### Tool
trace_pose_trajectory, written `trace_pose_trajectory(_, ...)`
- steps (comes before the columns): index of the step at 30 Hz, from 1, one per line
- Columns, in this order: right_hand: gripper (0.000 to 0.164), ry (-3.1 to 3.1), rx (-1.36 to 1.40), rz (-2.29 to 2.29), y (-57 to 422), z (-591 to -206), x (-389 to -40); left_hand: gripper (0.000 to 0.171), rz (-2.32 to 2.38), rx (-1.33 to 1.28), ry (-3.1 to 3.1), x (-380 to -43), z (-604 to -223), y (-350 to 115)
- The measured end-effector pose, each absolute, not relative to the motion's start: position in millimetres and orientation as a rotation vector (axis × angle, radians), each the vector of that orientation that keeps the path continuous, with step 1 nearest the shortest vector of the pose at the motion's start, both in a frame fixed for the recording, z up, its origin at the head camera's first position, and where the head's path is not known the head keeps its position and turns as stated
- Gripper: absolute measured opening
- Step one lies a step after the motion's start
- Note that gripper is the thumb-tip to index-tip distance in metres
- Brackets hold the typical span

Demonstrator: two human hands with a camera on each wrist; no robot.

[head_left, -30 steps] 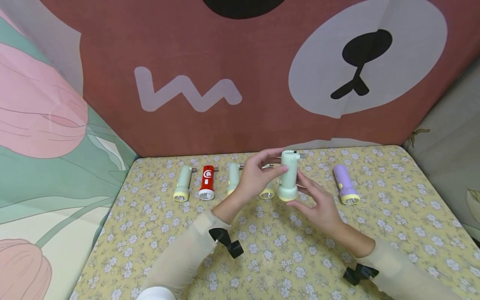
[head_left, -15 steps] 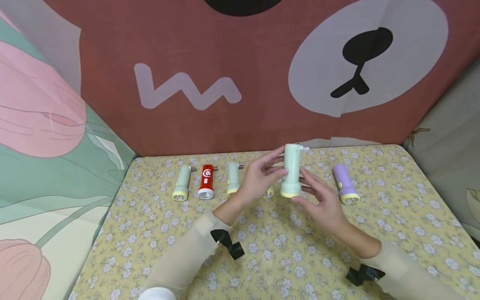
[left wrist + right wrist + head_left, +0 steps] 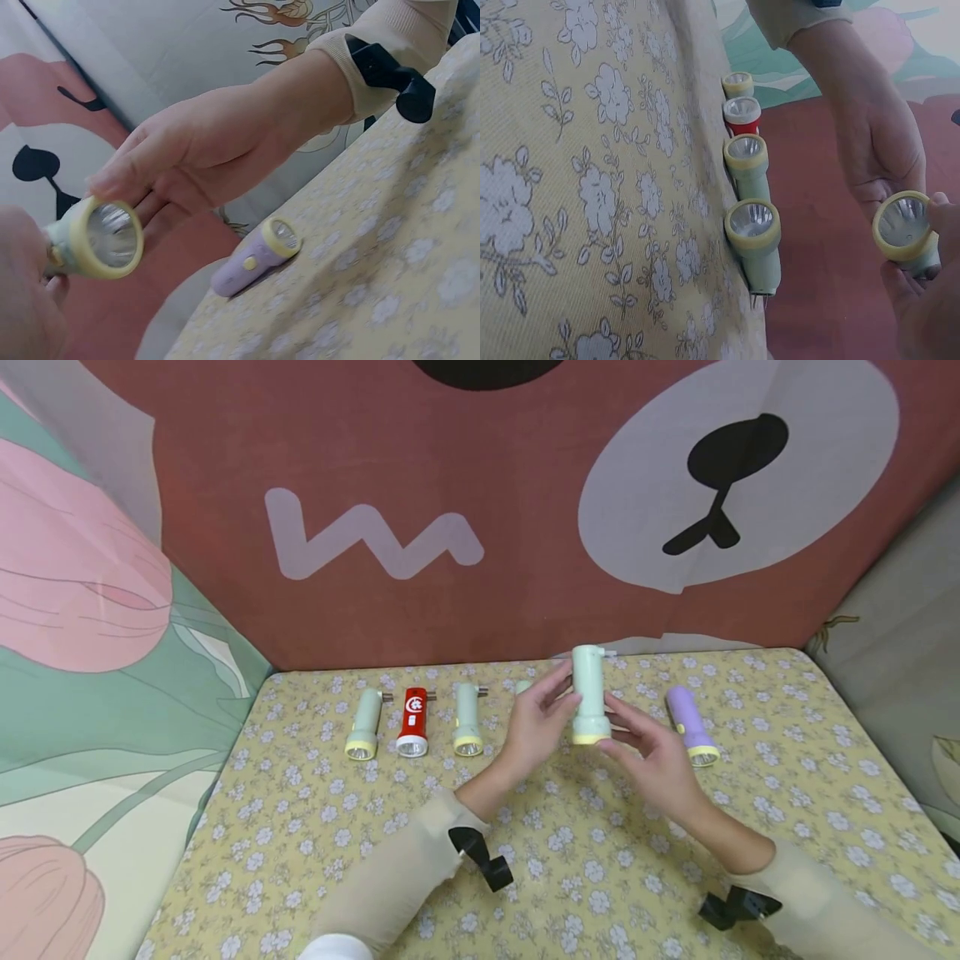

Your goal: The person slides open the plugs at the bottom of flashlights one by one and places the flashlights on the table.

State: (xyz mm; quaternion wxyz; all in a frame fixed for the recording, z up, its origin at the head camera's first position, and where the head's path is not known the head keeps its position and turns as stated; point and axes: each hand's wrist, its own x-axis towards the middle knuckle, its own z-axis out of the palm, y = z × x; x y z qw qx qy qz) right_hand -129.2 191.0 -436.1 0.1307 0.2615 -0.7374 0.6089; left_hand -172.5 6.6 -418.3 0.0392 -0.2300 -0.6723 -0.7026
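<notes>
Both hands hold a pale green flashlight (image 3: 588, 693) upright above the table, its yellow-rimmed lens end down. From its top, metal plug prongs (image 3: 611, 653) stick out to the right. My left hand (image 3: 542, 718) pinches the body from the left, thumb on the near side and fingers behind. At the lower right my right hand (image 3: 663, 764) grips near the wide head, with the thumb by the rim. The left wrist view shows the clear lens (image 3: 112, 234) facing the camera. In the right wrist view, the right thumb overlaps the lens rim (image 3: 881, 232).
On the flowered cloth (image 3: 555, 877) lie a green flashlight (image 3: 366, 722), a red one (image 3: 414, 718) and another green one (image 3: 467, 718). A further green flashlight (image 3: 757, 240) is mostly behind the left hand in the head view. A purple one (image 3: 690, 725) lies right. A printed curtain (image 3: 510, 593) hangs behind.
Both hands have lifted the flashlight slightly and shifted it right, turning it so the dark detail on its top is hidden. The left hand now uncovers one green flashlight and covers most of another.
</notes>
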Motion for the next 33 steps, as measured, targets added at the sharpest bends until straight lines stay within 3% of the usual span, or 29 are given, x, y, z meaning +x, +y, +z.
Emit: trace_pose_trajectory(33, 0.053, -2.521, 0.460, 1.867, 217, -479, -153, 0.038, -2.262, 0.046, -2.062, -178, -480, 67)
